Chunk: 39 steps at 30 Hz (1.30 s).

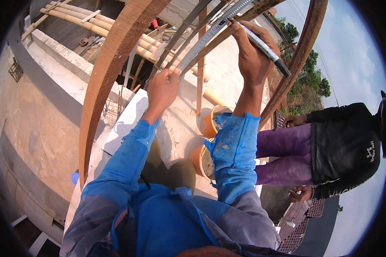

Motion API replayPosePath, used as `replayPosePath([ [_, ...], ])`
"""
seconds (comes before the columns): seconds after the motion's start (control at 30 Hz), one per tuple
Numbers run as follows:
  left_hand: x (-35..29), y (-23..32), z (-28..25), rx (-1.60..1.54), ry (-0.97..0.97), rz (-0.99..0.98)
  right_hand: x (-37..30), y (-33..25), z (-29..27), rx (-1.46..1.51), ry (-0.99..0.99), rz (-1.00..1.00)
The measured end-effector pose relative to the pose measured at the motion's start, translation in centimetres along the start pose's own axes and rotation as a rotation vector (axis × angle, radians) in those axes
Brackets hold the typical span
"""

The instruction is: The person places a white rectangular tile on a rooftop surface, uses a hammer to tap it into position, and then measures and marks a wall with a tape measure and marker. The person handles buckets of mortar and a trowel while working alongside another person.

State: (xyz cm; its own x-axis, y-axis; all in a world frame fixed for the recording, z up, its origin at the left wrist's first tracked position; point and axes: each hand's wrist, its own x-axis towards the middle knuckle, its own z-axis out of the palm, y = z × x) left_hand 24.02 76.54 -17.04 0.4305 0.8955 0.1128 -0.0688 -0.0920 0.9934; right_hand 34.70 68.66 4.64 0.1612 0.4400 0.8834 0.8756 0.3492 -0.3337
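Note:
A long silver metal ruler (200,48) with fine markings runs up and to the right along a wooden bar. My left hand (162,91) is closed, its fingers pinching the ruler's lower end. Higher up and to the right, my right hand (256,53) is closed around a white marker pen (261,46) with a black end. The pen's tip meets or nearly touches the ruler's edge; I cannot tell which.
Wooden beams (99,81) frame both sides. Two orange buckets (211,122) stand below. Bamboo poles (85,23) cross above an opening at the upper left. At the right stands a person (345,145) in a black top and purple trousers.

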Motion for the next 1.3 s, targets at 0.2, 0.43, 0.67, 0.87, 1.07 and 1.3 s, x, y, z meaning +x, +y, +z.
replayPosePath([
  [0.2,-0.1,0.0,0.3,-0.045,0.012,0.020,1.0,1.6,0.1,-0.035,-0.026,-0.050],
  [0.43,-0.1,-0.7,0.2,-0.023,0.031,0.032,1.4,1.8,0.1,-0.129,-0.073,-0.095],
  [0.67,-0.2,-0.2,0.2,-0.072,0.018,0.021,2.1,0.5,0.0,-0.293,-0.085,-0.208],
  [0.87,-0.2,0.0,0.0,-0.047,-0.007,0.005,0.7,0.3,-1.2,-0.501,-0.017,-0.162],
  [1.07,-0.5,-1.6,-0.5,-0.144,-0.049,0.157,-1.2,-0.3,-1.9,-0.059,0.188,-0.069],
  [1.3,-0.8,5.1,-1.3,-0.186,-0.010,0.377,-1.3,-2.6,-3.0,0.016,0.238,-0.024],
])
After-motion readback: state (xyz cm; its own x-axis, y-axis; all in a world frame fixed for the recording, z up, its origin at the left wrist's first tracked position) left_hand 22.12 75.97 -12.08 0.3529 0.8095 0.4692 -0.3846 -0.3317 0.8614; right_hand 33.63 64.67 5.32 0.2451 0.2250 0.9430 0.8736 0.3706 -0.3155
